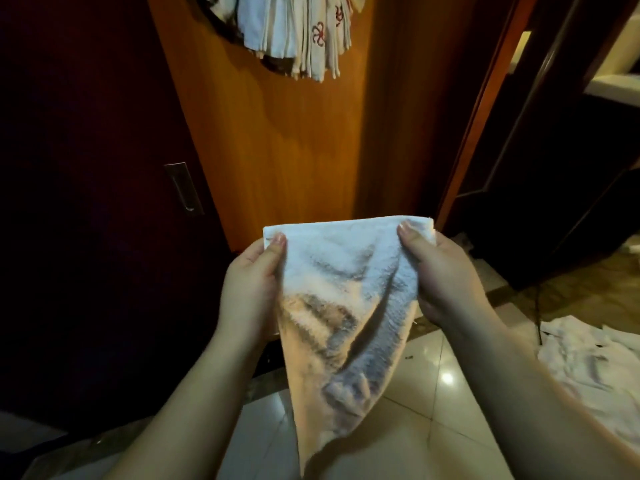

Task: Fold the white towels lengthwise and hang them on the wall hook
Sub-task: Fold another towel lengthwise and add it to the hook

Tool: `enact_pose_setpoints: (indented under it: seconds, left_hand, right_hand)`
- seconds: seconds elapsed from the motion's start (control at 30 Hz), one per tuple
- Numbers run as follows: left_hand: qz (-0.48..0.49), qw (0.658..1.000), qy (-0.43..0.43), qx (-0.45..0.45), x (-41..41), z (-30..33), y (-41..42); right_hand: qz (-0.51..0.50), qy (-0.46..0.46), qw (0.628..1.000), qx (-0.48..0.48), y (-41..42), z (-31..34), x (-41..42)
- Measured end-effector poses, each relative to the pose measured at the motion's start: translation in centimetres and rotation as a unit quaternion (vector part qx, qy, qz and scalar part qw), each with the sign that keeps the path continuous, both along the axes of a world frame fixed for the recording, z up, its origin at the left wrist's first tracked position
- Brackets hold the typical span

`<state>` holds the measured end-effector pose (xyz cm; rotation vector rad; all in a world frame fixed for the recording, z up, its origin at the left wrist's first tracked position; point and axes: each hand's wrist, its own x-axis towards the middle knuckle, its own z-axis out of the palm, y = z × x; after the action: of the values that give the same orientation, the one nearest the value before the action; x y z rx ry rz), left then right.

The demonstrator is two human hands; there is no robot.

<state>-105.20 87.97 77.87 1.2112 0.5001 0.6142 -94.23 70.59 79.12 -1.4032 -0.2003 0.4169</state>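
Note:
A white towel [339,306] hangs in front of me, held by its top edge. My left hand [251,285] pinches the top left corner, thumb on the near face. My right hand [440,271] pinches the top right corner the same way. The cloth narrows to a point below, above the floor. Several white towels [294,29], some with red embroidery, hang bunched on the wooden wall panel [277,140] at the top of the view. The hook itself is hidden behind them.
A pile of white towels [588,362] lies on the glossy tiled floor [426,386] at the right. A dark door with a metal handle [183,188] stands at the left. A dark doorway opens at the right.

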Motion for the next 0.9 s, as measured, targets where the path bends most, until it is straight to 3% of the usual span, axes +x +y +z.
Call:
enact_pose_setpoints:
  seconds: [0.17,0.37,0.53,0.63,0.73,0.83,0.9]
  left_hand:
    - [0.113,0.992,0.005,0.056,-0.3,-1.2,-4.2]
    - [0.074,0.995,-0.046,0.058,-1.2,0.4,-7.9]
    - [0.069,0.993,-0.079,0.052,-1.4,0.1,-5.8]
    - [0.037,0.994,-0.101,0.032,-1.3,0.0,-2.7]
    - [-0.041,0.992,-0.122,0.008,-1.5,0.8,-0.4]
    - [-0.144,0.981,-0.125,0.024,-1.5,1.4,1.2]
    - [-0.21,0.968,-0.134,0.011,-1.4,1.6,1.4]
  right_hand:
    - [-0.162,-0.148,0.968,-0.124,1.3,-0.6,-4.1]
    - [-0.109,-0.174,0.975,-0.084,1.8,-0.8,-7.1]
    - [-0.074,-0.153,0.985,-0.022,0.4,-1.0,-5.0]
    - [0.017,-0.09,0.991,0.101,-1.5,-1.3,-1.9]
    - [0.142,-0.03,0.969,0.201,-3.1,-1.1,0.1]
    - [0.259,-0.001,0.935,0.242,-2.9,-0.8,-0.2]
    - [0.359,0.033,0.884,0.297,-2.1,-0.4,-1.2]
